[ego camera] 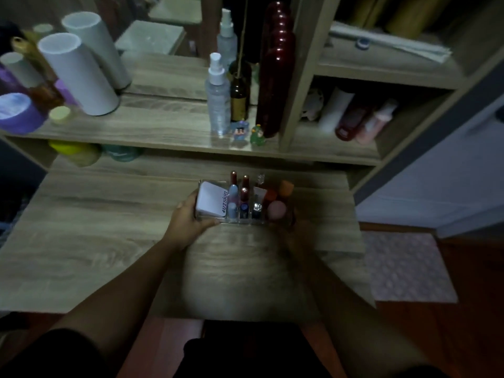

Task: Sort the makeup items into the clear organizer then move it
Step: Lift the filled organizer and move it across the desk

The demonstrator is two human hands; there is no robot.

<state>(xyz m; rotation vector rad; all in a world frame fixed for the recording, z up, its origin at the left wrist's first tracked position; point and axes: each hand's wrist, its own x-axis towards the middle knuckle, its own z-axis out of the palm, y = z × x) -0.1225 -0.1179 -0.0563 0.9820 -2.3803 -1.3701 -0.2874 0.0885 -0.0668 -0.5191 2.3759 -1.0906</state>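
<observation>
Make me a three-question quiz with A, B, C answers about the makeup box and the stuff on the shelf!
1. Where is the white compact?
A. left end of the clear organizer
B. on the shelf
C. on the floor

2. What colour are the two tall cylinders on the shelf?
A. red
B. white
C. green

3. What are the hands doing?
A. resting in the lap
B. gripping the organizer's two ends
C. opening a bottle

Answers: 1 A, the compact stands in the left compartment. 2 B, both look white. 3 B, the left hand and the right hand, which is blurred, close on its ends.
</observation>
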